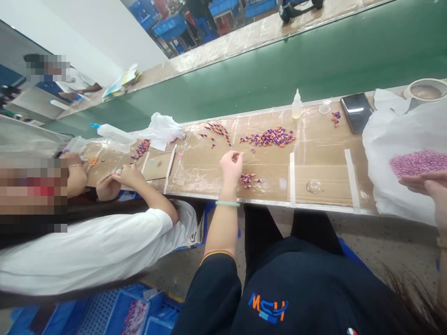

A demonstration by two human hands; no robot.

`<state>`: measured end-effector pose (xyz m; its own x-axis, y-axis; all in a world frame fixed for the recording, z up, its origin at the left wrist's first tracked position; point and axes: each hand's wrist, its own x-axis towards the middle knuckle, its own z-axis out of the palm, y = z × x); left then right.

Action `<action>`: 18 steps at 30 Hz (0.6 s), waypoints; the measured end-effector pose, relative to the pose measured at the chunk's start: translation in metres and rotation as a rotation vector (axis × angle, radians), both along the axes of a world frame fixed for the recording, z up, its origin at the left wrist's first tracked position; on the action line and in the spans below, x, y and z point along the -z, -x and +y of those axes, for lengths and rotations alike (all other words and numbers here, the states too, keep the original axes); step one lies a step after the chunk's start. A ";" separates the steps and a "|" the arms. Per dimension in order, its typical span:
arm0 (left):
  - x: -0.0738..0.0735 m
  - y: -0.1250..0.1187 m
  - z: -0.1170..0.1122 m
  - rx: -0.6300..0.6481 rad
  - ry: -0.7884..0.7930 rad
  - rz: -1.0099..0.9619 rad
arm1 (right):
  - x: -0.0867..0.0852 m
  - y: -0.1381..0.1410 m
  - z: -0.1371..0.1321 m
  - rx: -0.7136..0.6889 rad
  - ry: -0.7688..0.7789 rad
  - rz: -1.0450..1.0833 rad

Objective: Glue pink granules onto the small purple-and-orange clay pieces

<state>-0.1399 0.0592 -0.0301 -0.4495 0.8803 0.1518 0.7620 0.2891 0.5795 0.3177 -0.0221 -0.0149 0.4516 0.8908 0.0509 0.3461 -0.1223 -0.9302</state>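
Head view: a small pile of purple and orange pieces [248,178] lies near the front edge of the table [324,153], just beside the left hand [231,164]. That hand's grip is narrow, fingers curled toward the thumb; whether it holds a piece I cannot tell. The right hand [424,184] is spread flat, holding nothing, over a white bag [384,149] of purple bits. Farther back lie a bigger heap [270,137], a small bottle [296,105] and a phone [356,111].

bright even light | tape glare | edges warped | slight blur
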 end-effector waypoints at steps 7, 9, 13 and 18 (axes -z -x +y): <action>-0.012 -0.025 0.077 0.066 0.237 -0.051 | -0.006 -0.012 -0.001 0.065 -0.052 0.048; -0.016 -0.031 0.078 0.117 0.275 -0.114 | -0.003 -0.026 -0.005 0.063 -0.059 -0.007; -0.030 -0.036 0.075 0.219 0.275 -0.258 | -0.002 -0.053 -0.008 0.071 0.026 -0.160; -0.058 -0.020 0.060 0.181 0.218 -0.368 | -0.008 -0.066 0.008 -0.037 0.187 -0.388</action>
